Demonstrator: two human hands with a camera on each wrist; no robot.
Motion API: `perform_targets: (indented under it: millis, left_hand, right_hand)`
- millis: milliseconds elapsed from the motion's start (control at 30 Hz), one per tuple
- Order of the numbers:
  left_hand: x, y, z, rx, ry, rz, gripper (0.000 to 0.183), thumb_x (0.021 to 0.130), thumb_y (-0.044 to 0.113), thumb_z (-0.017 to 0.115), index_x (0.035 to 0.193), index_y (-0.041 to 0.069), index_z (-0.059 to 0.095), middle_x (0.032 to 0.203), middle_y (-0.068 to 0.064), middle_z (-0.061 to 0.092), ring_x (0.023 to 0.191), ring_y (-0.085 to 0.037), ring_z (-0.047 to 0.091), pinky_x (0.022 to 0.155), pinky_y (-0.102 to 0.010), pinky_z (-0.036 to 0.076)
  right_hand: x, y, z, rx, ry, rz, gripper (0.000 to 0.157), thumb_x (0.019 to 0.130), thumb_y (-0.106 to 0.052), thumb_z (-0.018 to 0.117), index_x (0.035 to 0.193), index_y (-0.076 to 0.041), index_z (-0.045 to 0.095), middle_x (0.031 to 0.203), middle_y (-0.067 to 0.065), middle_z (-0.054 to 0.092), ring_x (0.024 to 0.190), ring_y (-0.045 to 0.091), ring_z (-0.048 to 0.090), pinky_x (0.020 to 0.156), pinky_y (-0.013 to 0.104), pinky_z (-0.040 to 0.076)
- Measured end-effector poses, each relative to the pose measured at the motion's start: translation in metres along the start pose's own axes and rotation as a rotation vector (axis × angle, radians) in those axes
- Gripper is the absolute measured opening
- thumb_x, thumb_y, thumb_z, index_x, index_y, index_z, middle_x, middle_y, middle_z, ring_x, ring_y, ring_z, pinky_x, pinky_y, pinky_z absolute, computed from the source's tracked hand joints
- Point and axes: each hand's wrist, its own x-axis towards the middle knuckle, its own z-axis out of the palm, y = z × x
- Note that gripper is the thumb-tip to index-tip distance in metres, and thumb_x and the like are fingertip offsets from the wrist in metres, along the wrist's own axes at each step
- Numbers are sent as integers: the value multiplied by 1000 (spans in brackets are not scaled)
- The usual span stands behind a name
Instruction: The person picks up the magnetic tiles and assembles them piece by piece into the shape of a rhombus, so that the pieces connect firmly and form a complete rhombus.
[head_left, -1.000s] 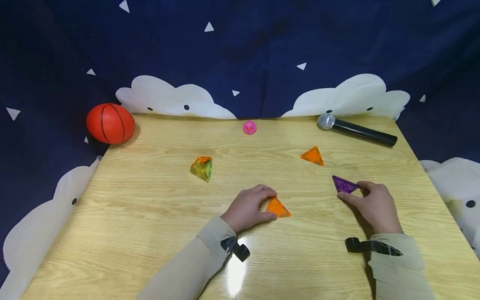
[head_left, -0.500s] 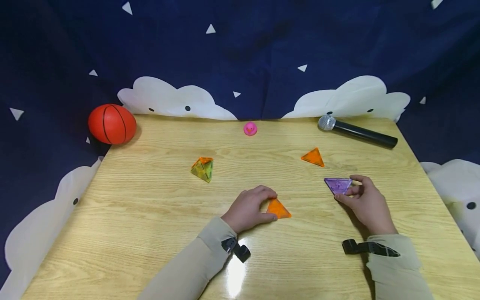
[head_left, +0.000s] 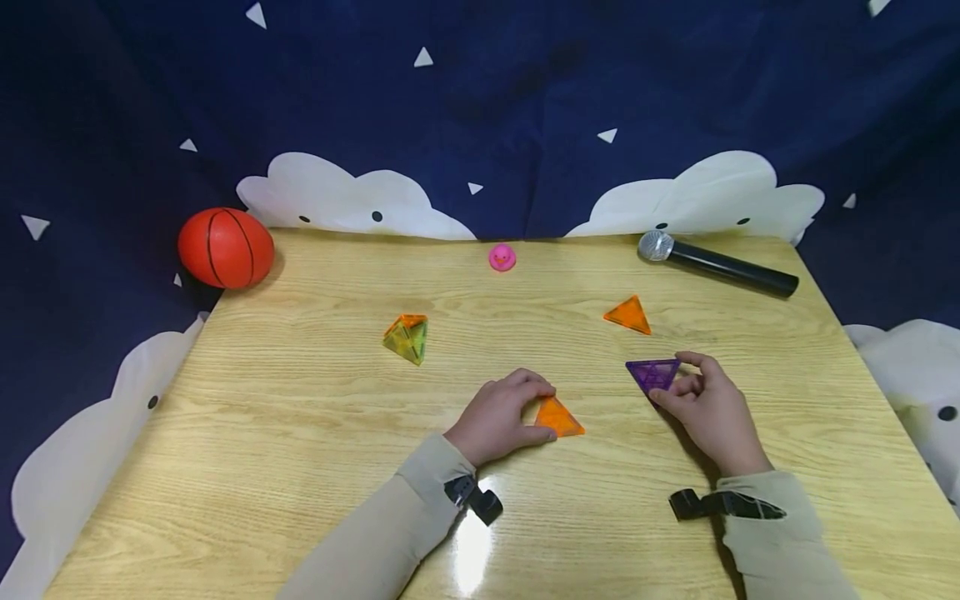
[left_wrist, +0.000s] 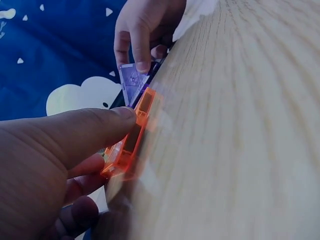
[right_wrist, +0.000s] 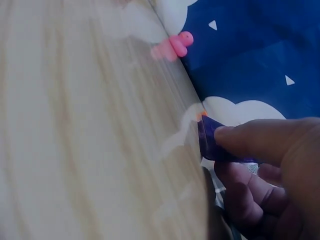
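Observation:
My left hand grips a translucent orange triangle tile by its edges, near the middle of the table. In the left wrist view the thumb lies along the side of that orange tile, close over the wood. To the right, my right hand pinches a purple triangle tile between thumb and fingers, its point toward me. The right wrist view shows the purple tile tilted above the tabletop under the thumb. Another orange triangle tile lies just beyond the purple one.
A yellow-green and orange tile piece stands left of centre. Along the back are a red ball, a pink duck and a black microphone. A dark blue curtain hangs behind the wooden table.
My right hand has moved left with the purple tile, turning it so one edge faces the back. The left hand and its orange tile have stayed in place.

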Motion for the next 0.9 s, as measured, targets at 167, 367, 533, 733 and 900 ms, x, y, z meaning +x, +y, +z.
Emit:
perform_targets:
  millis: [167,367,533,733,900]
  left_hand:
    - [1,0,0,3,0,1,54,85,41,80,130,16,66,129,5,58,114,-14,60,97,-38,45]
    - [1,0,0,4,4,2,54,84,42,80,130,17,66,129,5,59,114,-13,59,97,-38,45]
    - [1,-1,1,9,4,1,54,85,43,80,130,17,66,128,5,59,114,-13,59,97,-38,45]
    - [1,-1,1,10,9,3,55,84,43,80,130,17,66,129,5,59,115,-14,60,97,-38,46]
    - [0,0,1,7,9,4,54,84,43,80,130,17,66,129,4,59,115,-14,60,96,-38,46]
  right_hand:
    - [-3,-5,5,-35,6,-51,32,91,-25,75,105,-1,60,81,5,62,69,18,50,63,27,40]
    - [-7,-11,11,-21,-8,-89,26,91,-29,76,89,-8,60,76,2,58,67,16,47,61,27,37]
    - [-10,-18,17,2,-33,-111,25,90,-29,76,90,-8,62,77,1,60,66,14,49,60,26,39]
    - [-13,-25,24,22,-58,-115,23,91,-27,76,92,-8,63,78,1,61,66,15,50,60,26,41]
    - [-14,-29,29,37,-48,-103,21,90,-23,77,91,-8,64,77,2,61,66,15,51,59,25,41]
